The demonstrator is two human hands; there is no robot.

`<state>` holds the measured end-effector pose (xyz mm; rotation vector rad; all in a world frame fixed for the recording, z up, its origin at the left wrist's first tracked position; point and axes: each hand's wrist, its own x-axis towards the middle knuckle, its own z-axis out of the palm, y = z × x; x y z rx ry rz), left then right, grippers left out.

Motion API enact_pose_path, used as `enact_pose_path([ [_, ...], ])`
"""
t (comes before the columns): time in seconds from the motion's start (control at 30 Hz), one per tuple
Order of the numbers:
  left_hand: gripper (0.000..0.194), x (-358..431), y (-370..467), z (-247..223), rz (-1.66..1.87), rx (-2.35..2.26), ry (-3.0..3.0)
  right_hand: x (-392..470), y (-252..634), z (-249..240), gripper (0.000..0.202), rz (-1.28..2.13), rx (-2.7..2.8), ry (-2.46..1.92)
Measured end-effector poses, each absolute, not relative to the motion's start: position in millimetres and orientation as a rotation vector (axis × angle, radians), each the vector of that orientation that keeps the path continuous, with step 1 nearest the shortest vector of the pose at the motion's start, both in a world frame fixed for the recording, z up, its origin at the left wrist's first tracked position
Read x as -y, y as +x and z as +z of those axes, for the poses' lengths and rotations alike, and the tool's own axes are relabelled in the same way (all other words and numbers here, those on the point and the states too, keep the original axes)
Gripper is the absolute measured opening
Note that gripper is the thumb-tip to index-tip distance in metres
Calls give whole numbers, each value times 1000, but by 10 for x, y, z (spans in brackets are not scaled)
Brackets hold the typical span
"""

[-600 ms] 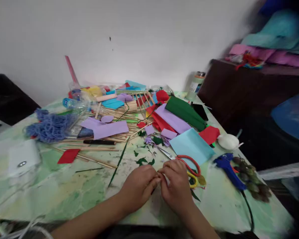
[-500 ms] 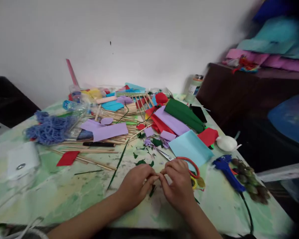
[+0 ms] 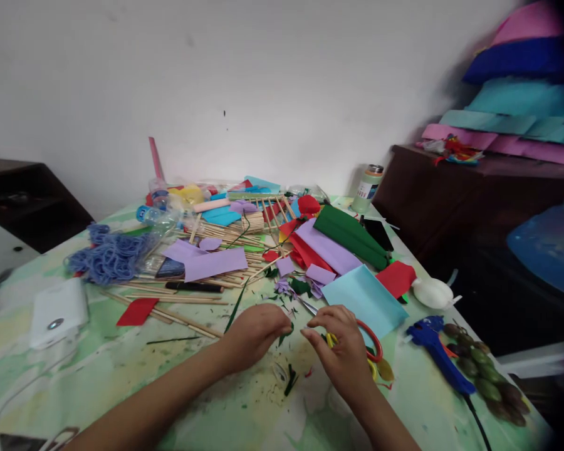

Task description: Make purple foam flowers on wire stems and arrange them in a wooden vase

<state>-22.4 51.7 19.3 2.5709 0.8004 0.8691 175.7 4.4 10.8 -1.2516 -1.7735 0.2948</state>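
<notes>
Above the near middle of the table, my left hand (image 3: 258,335) has its fingers closed, with a small dark green paper piece (image 3: 286,333) showing at the fingertips. My right hand (image 3: 341,344) is a short way to the right, thumb and forefinger slightly apart; I see nothing between them. Scissors with red and yellow handles (image 3: 375,341) lie partly behind that hand, their blades pointing up and left. Below the hands are a small whitish roll (image 3: 279,374) and dark green strips (image 3: 290,381). Green and lilac scraps (image 3: 284,287) lie just beyond.
Wooden sticks (image 3: 207,297), lilac paper (image 3: 216,264) and blue yarn (image 3: 115,254) cover the left and back. A light blue sheet (image 3: 364,300), green paper (image 3: 350,235), blue glue gun (image 3: 439,357) and grapes (image 3: 489,376) lie right. A jar (image 3: 367,188) stands by the wall.
My hands were together at the fingertips and have come apart, with the green piece staying at my left hand. The whole view has tilted upward slightly, showing more wall.
</notes>
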Motion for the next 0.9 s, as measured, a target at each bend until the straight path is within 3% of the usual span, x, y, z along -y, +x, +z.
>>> enact_pose_path([
  [0.13,24,-1133,-519,227,982,-1426,2464,-88,1790,-35,6,319,1756,-1288],
  [0.23,23,-1723,-776,271,761,-1941,2309,-135,1801,-156,11,307,1789,-1330],
  [0.3,24,-2054,-906,275,671,-2045,2258,-161,1805,-221,13,285,1815,-1353],
  [0.6,15,-2666,-1109,70,443,-1998,2184,-196,1833,-317,16,213,1864,-1423],
  [0.9,18,-2683,-1331,210,981,-1788,1972,-199,1815,-316,18,195,1934,-1411],
])
